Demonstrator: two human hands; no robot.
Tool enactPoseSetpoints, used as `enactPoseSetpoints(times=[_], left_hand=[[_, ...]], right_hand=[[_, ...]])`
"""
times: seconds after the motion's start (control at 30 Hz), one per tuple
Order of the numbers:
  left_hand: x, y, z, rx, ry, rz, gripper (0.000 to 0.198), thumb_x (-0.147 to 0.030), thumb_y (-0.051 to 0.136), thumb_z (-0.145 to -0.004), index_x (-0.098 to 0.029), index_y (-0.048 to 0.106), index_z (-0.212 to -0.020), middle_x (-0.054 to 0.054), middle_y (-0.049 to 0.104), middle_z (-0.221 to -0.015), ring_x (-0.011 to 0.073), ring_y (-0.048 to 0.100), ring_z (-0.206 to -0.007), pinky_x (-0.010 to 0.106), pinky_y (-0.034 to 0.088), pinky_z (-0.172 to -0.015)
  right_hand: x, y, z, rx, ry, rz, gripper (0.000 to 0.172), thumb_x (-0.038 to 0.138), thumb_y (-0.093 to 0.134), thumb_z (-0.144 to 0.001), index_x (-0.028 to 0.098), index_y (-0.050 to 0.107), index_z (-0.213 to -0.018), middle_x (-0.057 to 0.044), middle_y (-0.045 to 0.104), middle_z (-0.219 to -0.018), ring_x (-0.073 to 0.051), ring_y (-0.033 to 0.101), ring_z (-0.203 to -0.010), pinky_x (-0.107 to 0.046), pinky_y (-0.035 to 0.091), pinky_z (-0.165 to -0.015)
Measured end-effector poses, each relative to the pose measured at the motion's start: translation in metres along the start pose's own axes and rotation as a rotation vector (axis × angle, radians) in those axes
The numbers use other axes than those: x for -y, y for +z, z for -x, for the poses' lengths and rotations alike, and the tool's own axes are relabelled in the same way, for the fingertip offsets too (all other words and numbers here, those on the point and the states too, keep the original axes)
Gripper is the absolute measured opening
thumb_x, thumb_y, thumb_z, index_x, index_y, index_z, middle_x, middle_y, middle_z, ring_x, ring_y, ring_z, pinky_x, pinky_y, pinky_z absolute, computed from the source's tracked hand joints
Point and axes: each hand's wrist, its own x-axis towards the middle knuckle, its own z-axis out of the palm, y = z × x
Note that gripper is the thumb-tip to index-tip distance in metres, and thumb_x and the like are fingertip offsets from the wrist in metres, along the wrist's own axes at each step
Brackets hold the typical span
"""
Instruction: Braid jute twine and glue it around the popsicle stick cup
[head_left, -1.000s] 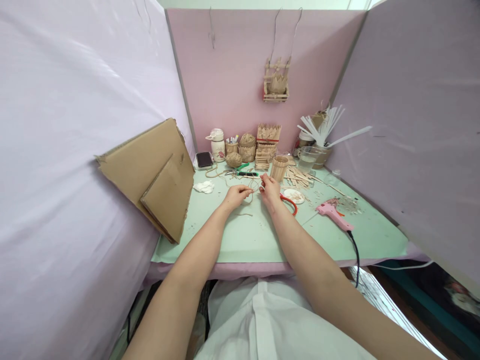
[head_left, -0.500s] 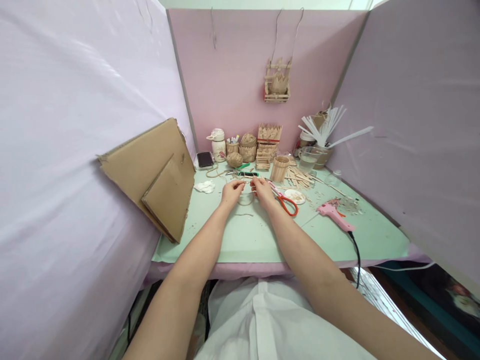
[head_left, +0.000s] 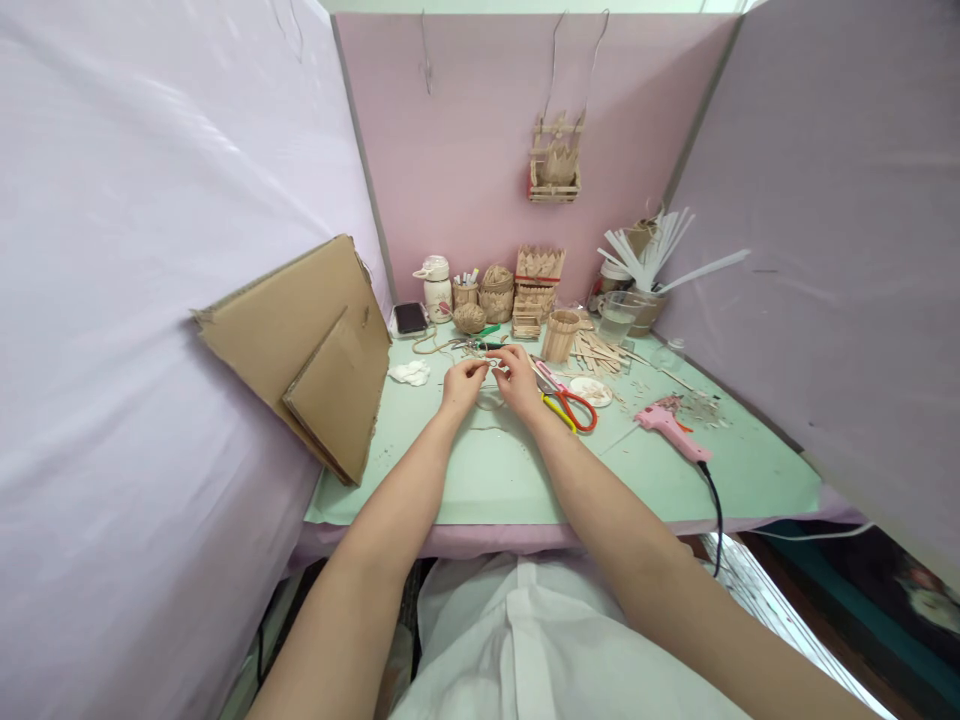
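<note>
The left hand [head_left: 463, 387] seems pinched on twine [head_left: 491, 405] looping just below over the table [head_left: 495, 485], while the right hand [head_left: 517, 380], partly hiding red-handled scissors [head_left: 594, 417], is close beside, its grip impossible to tell.

Your head: the one camera sits up here, above the desk [head_left: 495, 490].
Way it looks: forward and down, past the desk to the pink back wall [head_left: 450, 150].
Your white clothes [head_left: 480, 650]: very close, at the bottom, seen from above.
Your arms [head_left: 390, 530]: they start big at the bottom and get smaller going away from you.
Your hands: the left hand [head_left: 463, 386] and the right hand [head_left: 516, 382] are near the middle, farther off than your arms.
Side walls [head_left: 825, 200]: both fit in, because the view is very wide.
</note>
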Motion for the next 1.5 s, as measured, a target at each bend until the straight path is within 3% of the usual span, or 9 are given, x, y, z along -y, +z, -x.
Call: enactPoseSetpoints(times=[0.13, 0.33, 0.7, 1.13, 1.5], left_hand=[[-0.0008, -0.0005, 0.0007, 0.006, 0.030, -0.031, 0.019, -0.022, 0.057, -0.073, -0.014, 0.072, -0.081, 0.003, 0.066, -0.071, 0.0122, 0.054, -0.065, 0.025, 0.041, -0.065], [-0.0011, 0.0005, 0.0013, 0.022, 0.029, -0.023, 0.018, -0.022, 0.058, -0.073, -0.014, 0.072, -0.081, 0.002, 0.065, -0.069, 0.0116, 0.053, -0.063, 0.024, 0.041, -0.063], [0.0005, 0.0011, -0.0005, 0.022, -0.003, 0.005, 0.018, -0.024, 0.059, -0.074, -0.015, 0.072, -0.082, 0.001, 0.062, -0.062, 0.0118, 0.052, -0.059, 0.025, 0.041, -0.062], [-0.0016, 0.0025, 0.0022, 0.082, 0.010, 0.011, 0.017, -0.018, 0.058, -0.075, -0.016, 0.073, -0.083, 0.007, 0.072, -0.090, 0.0179, 0.063, -0.086, 0.030, 0.047, -0.083], [0.0018, 0.0029, 0.0019, 0.127, 0.012, -0.003, 0.016, -0.022, 0.058, -0.074, -0.014, 0.072, -0.079, 0.006, 0.072, -0.085, 0.0186, 0.064, -0.084, 0.030, 0.047, -0.082]], right_hand=[[0.0002, -0.0022, -0.0008, -0.030, -0.050, 0.061, 0.015, 0.024, 0.054, -0.081, 0.023, 0.068, -0.086, -0.006, 0.055, -0.093, -0.019, 0.054, -0.087, -0.033, 0.046, -0.077], [0.0056, -0.0040, -0.0023, -0.057, -0.023, 0.050, 0.017, 0.028, 0.051, -0.084, 0.020, 0.065, -0.077, -0.005, 0.059, -0.082, -0.018, 0.054, -0.081, -0.032, 0.043, -0.076], [0.0036, -0.0005, -0.0055, -0.066, 0.229, -0.202, 0.019, 0.037, 0.054, -0.075, 0.019, 0.059, -0.072, -0.002, 0.060, -0.077, -0.016, 0.052, -0.076, -0.030, 0.041, -0.076], [0.0038, -0.0007, -0.0052, -0.047, 0.508, -0.479, 0.029, 0.047, 0.061, -0.067, 0.019, 0.057, -0.073, 0.001, 0.055, -0.069, -0.011, 0.043, -0.061, -0.022, 0.033, -0.051], [0.0069, -0.0018, -0.0045, -0.030, 0.474, -0.480, 0.026, 0.043, 0.061, -0.066, 0.019, 0.058, -0.076, -0.001, 0.061, -0.075, -0.012, 0.052, -0.067, -0.023, 0.039, -0.057]])
